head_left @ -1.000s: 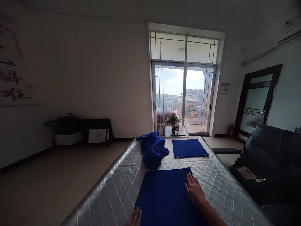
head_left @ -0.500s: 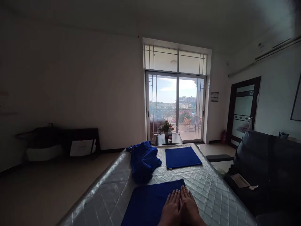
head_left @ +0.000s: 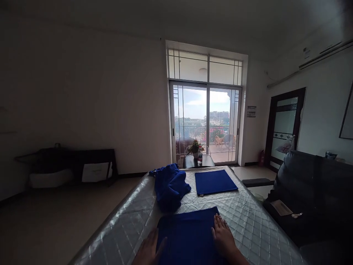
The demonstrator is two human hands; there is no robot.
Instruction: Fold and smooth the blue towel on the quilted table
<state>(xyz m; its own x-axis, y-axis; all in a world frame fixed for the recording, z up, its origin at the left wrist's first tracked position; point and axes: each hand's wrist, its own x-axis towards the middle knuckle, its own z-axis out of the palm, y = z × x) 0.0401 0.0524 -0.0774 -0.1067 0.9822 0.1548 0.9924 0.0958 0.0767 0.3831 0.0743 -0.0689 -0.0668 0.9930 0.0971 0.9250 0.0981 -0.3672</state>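
A flat blue cloth (head_left: 189,235) lies in front of me on the silver quilted surface (head_left: 248,224). My left hand (head_left: 149,247) rests at its left edge, fingers stretched out and thumb apart over the fabric. On the opposite edge lies my right hand (head_left: 223,232), its fingers extended flat near the far right corner. Neither hand grips anything. Further off, a second blue cloth (head_left: 216,182) is laid out as a neat flat rectangle. To its left sits a crumpled heap of blue cloth (head_left: 171,187).
Beyond the far edge stands a small dark table (head_left: 190,161) bearing a potted plant (head_left: 194,147) and a bottle (head_left: 200,155). A black sofa (head_left: 314,191) is on the right, with a card (head_left: 281,208) on it. Sliding glass doors (head_left: 206,125) are at the back.
My hands have parted from side by side near the cloth's right edge. The left has moved across to the left edge; the right stays near the right edge.
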